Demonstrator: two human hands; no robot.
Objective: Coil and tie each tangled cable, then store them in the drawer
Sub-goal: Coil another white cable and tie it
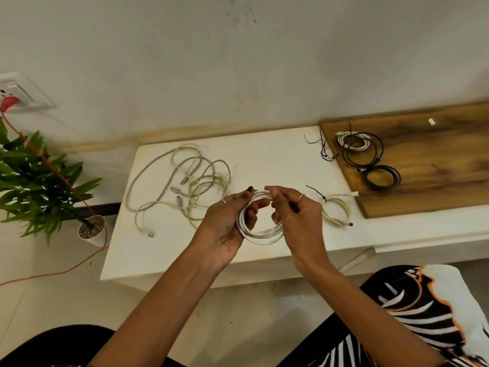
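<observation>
I hold a coiled white cable (260, 233) above the white table (264, 157). My left hand (227, 223) grips the coil's left side, fingers curled through the loop. My right hand (293, 213) pinches the top of the coil, with a thin dark tie under its fingers. To the left lies a tangle of pale cables (185, 181) spread loose on the table. A tied cream coil (336, 210) with a black tie sits right of my hands.
On the wooden board (436, 165) at the right lie a white coil (353, 141) and two black coils (382, 177). Loose black ties (324, 149) lie near the board's corner. A potted plant (39, 181) and an orange cord (79, 200) stand at the left.
</observation>
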